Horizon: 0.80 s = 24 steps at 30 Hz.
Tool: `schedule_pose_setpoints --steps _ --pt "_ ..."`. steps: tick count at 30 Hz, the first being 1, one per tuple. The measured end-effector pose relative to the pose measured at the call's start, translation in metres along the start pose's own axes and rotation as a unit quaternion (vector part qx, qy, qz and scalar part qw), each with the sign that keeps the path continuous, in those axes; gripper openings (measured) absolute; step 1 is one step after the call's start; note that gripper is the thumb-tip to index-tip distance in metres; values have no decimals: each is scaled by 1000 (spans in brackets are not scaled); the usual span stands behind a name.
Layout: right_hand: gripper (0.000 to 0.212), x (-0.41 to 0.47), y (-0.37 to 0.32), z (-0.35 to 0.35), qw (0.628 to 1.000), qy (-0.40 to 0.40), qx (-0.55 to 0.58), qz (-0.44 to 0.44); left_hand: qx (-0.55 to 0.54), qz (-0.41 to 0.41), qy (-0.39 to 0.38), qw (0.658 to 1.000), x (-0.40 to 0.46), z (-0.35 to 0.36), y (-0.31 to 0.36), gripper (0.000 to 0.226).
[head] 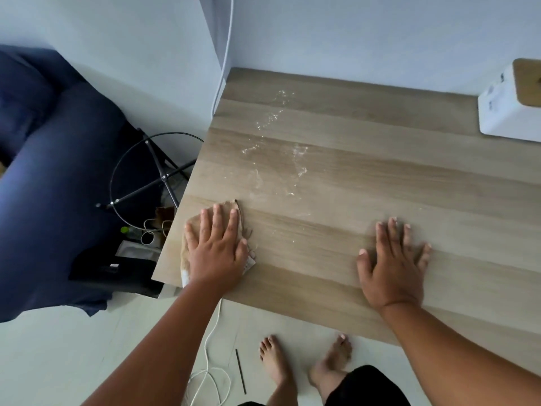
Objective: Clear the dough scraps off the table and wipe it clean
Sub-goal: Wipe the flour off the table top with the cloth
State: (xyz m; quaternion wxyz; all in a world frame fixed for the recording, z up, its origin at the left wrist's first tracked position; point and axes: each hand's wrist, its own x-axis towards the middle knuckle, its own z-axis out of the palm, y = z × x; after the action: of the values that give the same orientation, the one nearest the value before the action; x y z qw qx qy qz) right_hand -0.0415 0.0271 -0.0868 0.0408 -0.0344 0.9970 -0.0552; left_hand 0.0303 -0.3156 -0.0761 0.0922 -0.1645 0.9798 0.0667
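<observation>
Okay, quick notes.
Table: light wood-grain table (366, 183), far edge against the wall, left edge beside a dark blue sofa (52, 177).
Left hand: left hand (218, 247) lies flat, palm down, fingers straight and slightly spread, pressing on a cloth; nothing pinched or curled round, so grip is released.
Cloth: tan cloth (187, 259), crumpled, under the left hand, at the near-left corner of the table, touching the left edge; a pale bit of it pokes out by the thumb side.
Right hand: right hand (395, 265) flat on bare wood near the near edge, right of the middle, fingers spread straight, holding nothing; released too.
Hands: well apart from each other, both near the near edge.
Dough scraps: thin whitish smears and crumbs (278, 148) in a loose trail from near the far-left corner down toward the middle of the table, beyond the cloth, not touching it; can't tell if wet or dry.
Box: white box (509, 104) with a wood-coloured top at the far-right corner, partly cut off by the frame.
Floor: pale floor (73, 347) with 2 bare feet by the near edge, a white cord (209, 370) looping down from the table, and a thin dark stick (240, 372) beside it.
Left of table: black wire-frame stand (152, 171) with clutter under it.
</observation>
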Motion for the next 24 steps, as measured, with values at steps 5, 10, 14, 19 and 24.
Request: schedule_pose_setpoints --steps 5,10,14,19,24 --pt "78 0 0 -2 1000 9 9 2 22 159 10 987 -19 14 30 72" --pt "79 0 -1 -4 1000 2 9 4 6 188 13 982 -53 17 -9 65" --pt "80 1 -1 -4 1000 -1 7 5 3 109 -1 994 -46 2 -50 64" --pt "79 1 0 -3 1000 5 7 3 10 -16 -32 999 11 -15 -39 67" --pt "79 1 0 -1 1000 4 3 5 7 28 -32 999 44 -16 -3 66"
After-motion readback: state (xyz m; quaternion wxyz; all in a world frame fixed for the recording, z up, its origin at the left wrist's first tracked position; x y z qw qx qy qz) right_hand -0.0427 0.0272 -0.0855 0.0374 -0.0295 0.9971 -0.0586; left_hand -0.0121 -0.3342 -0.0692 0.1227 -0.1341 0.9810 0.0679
